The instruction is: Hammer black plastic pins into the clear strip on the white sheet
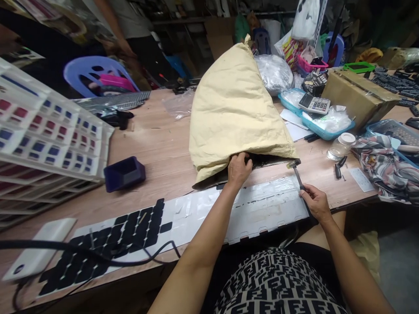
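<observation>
My left hand (240,170) is at the mouth of a large pale yellow sack (238,104), its fingers curled at the dark opening. What those fingers grip, if anything, is hidden; black contents show just beside them. In my right hand (316,203) is a small hammer (297,174), held by its dark handle with the head up, near the sack's right corner. Below the sack lies a long white board (262,213) along the table edge. Black flat pieces (121,231) are laid in rows on its left part.
A white plastic crate (49,131) and a dark purple bin (125,174) stand left. A black cable (81,250) crosses the front left. To the right are blue baskets (330,131), a calculator (314,104), a jar (341,146), a cardboard box (356,96) and a cloth (382,165). A person stands behind.
</observation>
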### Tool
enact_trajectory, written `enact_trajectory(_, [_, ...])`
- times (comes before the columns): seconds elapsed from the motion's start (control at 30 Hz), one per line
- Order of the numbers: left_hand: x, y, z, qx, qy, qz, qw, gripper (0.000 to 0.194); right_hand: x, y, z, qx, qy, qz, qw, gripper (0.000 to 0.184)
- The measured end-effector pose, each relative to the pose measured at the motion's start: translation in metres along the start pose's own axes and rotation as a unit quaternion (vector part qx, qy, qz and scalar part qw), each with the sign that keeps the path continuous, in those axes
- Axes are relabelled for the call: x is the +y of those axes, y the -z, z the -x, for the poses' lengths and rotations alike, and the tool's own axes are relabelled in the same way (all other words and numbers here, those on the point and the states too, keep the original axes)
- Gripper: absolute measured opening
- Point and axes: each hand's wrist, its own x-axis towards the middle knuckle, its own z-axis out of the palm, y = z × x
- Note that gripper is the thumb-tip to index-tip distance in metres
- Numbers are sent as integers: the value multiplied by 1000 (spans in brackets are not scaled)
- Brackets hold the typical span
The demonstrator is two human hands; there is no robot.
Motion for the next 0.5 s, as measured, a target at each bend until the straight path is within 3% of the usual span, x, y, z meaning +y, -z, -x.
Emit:
enact_trajectory(0.2, [7, -22, 5, -39, -9, -42, 998, 27, 1, 0, 0, 0, 1, -1, 1000, 35])
enact_trajectory(0.37, [-2, -11, 35, -24, -50, 4, 998, 17, -2, 0, 1, -7, 3, -4, 1000, 34])
enact_trajectory(0.5, [-6, -8, 69, -98, -79, 81, 989, 17, -4, -1, 0, -9, 12, 9, 1000, 35])
